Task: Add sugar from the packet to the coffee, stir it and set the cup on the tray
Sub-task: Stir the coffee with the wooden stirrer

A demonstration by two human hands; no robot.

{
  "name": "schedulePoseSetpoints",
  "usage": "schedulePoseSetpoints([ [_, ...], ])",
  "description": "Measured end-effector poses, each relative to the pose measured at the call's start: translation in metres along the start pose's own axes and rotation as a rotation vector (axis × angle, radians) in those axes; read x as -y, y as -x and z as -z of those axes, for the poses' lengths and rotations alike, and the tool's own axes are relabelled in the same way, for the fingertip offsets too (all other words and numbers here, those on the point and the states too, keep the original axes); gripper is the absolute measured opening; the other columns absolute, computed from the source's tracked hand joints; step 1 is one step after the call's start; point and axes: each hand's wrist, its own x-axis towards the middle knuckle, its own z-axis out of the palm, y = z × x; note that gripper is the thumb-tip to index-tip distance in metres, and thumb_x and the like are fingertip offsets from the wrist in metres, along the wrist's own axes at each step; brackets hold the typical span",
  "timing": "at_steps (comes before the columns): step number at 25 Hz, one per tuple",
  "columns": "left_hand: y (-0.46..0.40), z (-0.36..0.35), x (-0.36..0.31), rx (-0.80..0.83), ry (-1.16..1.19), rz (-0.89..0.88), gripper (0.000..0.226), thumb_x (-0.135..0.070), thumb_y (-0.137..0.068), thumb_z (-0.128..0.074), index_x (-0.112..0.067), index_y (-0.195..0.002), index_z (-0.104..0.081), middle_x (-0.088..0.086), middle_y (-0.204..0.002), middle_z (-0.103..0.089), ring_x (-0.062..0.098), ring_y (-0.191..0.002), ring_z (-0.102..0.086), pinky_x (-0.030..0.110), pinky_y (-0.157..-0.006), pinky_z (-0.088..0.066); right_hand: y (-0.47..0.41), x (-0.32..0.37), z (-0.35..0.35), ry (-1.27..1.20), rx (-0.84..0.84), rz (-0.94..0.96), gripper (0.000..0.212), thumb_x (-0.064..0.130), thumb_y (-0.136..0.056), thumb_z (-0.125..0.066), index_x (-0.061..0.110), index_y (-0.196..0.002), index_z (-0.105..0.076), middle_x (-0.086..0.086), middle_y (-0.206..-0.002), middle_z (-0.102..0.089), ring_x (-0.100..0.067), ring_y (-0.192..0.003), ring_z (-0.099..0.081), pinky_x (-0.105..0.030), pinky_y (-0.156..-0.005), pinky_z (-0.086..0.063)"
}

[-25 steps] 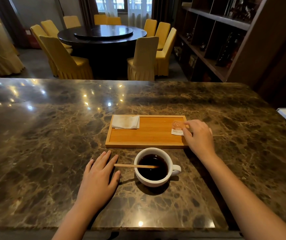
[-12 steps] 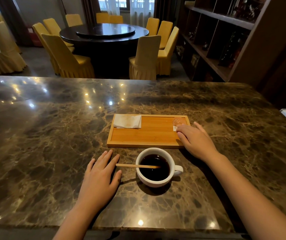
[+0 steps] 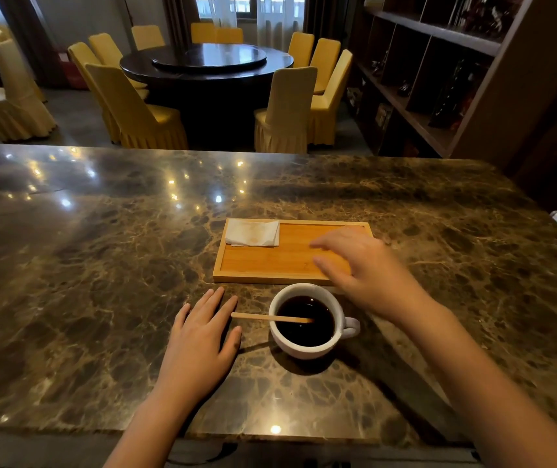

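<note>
Right hand (image 3: 368, 271) hovers blurred over the right end of the wooden tray (image 3: 270, 261), fingers loosely curled; cannot tell whether it holds the sugar packet, which is out of sight. Just below its wrist the white cup (image 3: 307, 320) of coffee stands on the marble counter (image 3: 101, 265), a stir stick (image 3: 270, 318) propped across its left rim. Left of that stick the left hand (image 3: 201, 342) lies flat and spread on the counter, and a folded napkin (image 3: 252, 233) lies at the tray's far left corner.

Left hand (image 3: 202, 342) flat, palm down, fingers together, pointing 12 o'clock; forearm runs back toward 7 o'clock. Right hand (image 3: 364, 271) raised, palm down, motion-blurred, fingers spread and loosely curled toward 10 o'clock; forearm bare, stretching back to 5 o'clock. Contents of right hand not discernible.
</note>
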Motion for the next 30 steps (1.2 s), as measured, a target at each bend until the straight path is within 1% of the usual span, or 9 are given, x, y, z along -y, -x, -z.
schedulePoseSetpoints([
  [4, 0.001, -0.001, 0.0, -0.006, 0.006, -0.003, 0.051, -0.041, -0.09, -0.038, -0.029, -0.138, -0.028, -0.001, -0.151, -0.024, 0.004, -0.135, -0.006, 0.04, -0.114, -0.005, 0.005, 0.066, -0.01, 0.056, 0.139, 0.199, 0.03, 0.038, -0.086, -0.058, 0.019, -0.109, -0.061, 0.0, -0.106, -0.065, -0.015, -0.095, -0.057, -0.03, -0.07, -0.05],
  [8, 0.0, -0.003, 0.001, 0.016, 0.011, -0.002, 0.053, -0.044, -0.087, -0.03, -0.029, -0.138, -0.026, -0.001, -0.151, -0.025, 0.01, -0.139, -0.011, 0.039, -0.114, -0.003, 0.0, 0.086, -0.039, 0.187, 0.217, 0.271, 0.026, 0.029, -0.085, -0.062, 0.013, -0.105, -0.059, -0.005, -0.102, -0.059, -0.02, -0.09, -0.053, -0.029, -0.064, -0.039],
  [11, 0.0, -0.004, 0.002, 0.006, 0.006, -0.001, 0.051, -0.041, -0.089, -0.035, -0.029, -0.138, -0.028, 0.0, -0.151, -0.026, 0.011, -0.139, -0.012, 0.039, -0.114, -0.003, 0.0, 0.087, -0.05, 0.165, 0.207, 0.273, 0.015, 0.015, -0.086, -0.062, 0.009, -0.1, -0.062, -0.009, -0.095, -0.062, -0.024, -0.084, -0.057, -0.029, -0.06, -0.032],
  [13, 0.001, -0.004, 0.002, -0.007, 0.012, -0.003, 0.05, -0.04, -0.09, -0.038, -0.028, -0.137, -0.03, 0.001, -0.15, -0.027, 0.012, -0.139, -0.014, 0.039, -0.113, -0.004, 0.002, 0.085, -0.049, 0.122, 0.194, 0.257, 0.011, 0.013, -0.087, -0.059, 0.009, -0.097, -0.063, -0.008, -0.091, -0.063, -0.023, -0.082, -0.057, -0.03, -0.058, -0.034],
  [17, 0.001, -0.003, 0.001, -0.023, -0.008, -0.008, 0.049, -0.04, -0.091, -0.04, -0.027, -0.137, -0.032, 0.001, -0.15, -0.028, 0.012, -0.139, -0.016, 0.04, -0.113, -0.008, 0.009, 0.068, -0.027, -0.026, 0.097, 0.13, 0.011, 0.017, -0.088, -0.059, 0.011, -0.095, -0.066, -0.007, -0.092, -0.065, -0.022, -0.083, -0.059, -0.034, -0.066, -0.048],
  [21, 0.0, -0.001, 0.0, -0.008, -0.016, -0.008, 0.05, -0.041, -0.091, -0.039, -0.028, -0.138, -0.029, 0.0, -0.151, -0.025, 0.011, -0.139, -0.014, 0.04, -0.114, -0.008, 0.033, 0.041, -0.004, -0.19, -0.158, -0.119, 0.013, 0.015, -0.084, -0.064, 0.018, -0.096, -0.069, 0.006, -0.088, -0.067, -0.005, -0.082, -0.059, -0.017, -0.072, -0.046],
  [23, 0.0, 0.0, 0.0, 0.0, -0.013, -0.008, 0.05, -0.04, -0.091, -0.039, -0.028, -0.138, -0.028, 0.0, -0.151, -0.024, 0.012, -0.139, -0.013, 0.04, -0.114, -0.007, 0.047, 0.033, 0.002, -0.262, -0.225, -0.222, 0.014, 0.015, -0.083, -0.064, 0.022, -0.094, -0.07, 0.015, -0.085, -0.065, 0.0, -0.084, -0.061, -0.017, -0.074, -0.048],
  [25, 0.0, 0.0, 0.0, 0.002, -0.008, -0.011, 0.05, -0.04, -0.091, -0.039, -0.027, -0.138, -0.028, 0.001, -0.151, -0.024, 0.013, -0.139, -0.013, 0.04, -0.113, -0.007, 0.057, 0.026, 0.005, -0.317, -0.257, -0.283, 0.014, 0.014, -0.083, -0.065, 0.024, -0.091, -0.071, 0.017, -0.083, -0.068, -0.004, -0.08, -0.066, -0.023, -0.072, -0.053],
  [30, 0.0, 0.0, -0.001, 0.012, -0.002, -0.011, 0.051, -0.04, -0.091, -0.04, -0.027, -0.139, -0.028, 0.001, -0.151, -0.023, 0.013, -0.139, -0.013, 0.04, -0.114, -0.006, 0.08, 0.017, 0.011, -0.365, -0.249, -0.347, 0.016, 0.012, -0.084, -0.063, 0.027, -0.082, -0.07, 0.012, -0.073, -0.071, -0.003, -0.078, -0.066, -0.02, -0.069, -0.054],
])
